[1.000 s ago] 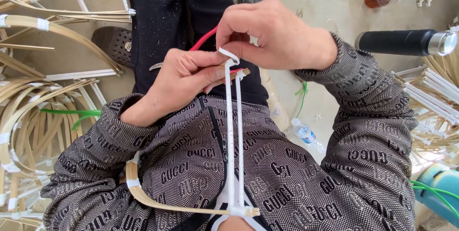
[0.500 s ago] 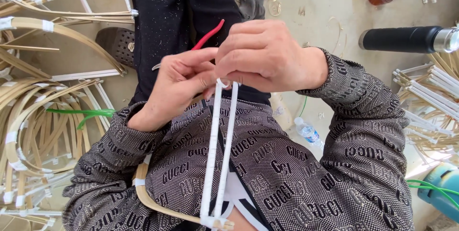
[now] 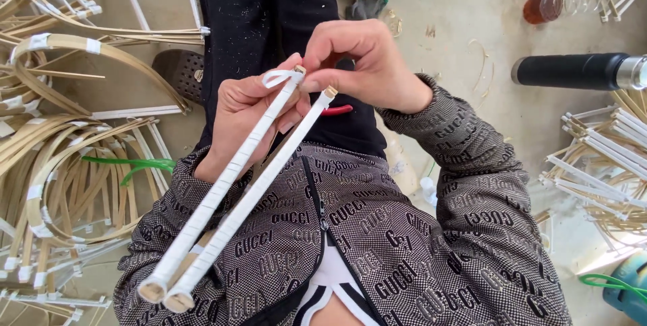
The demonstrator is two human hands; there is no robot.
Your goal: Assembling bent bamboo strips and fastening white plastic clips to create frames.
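Both the left hand and right hand pinch the far tips of two light, stiff tape-wrapped bamboo sticks; they likely suit an end grip.

Two long thin sticks wrapped in white tape are held together, slanting from the lower left up toward the upper right. Their near ends sit side by side, showing bare tan cores. The far ends spread slightly apart, and a loose loop of white tape curls off the left one's tip.
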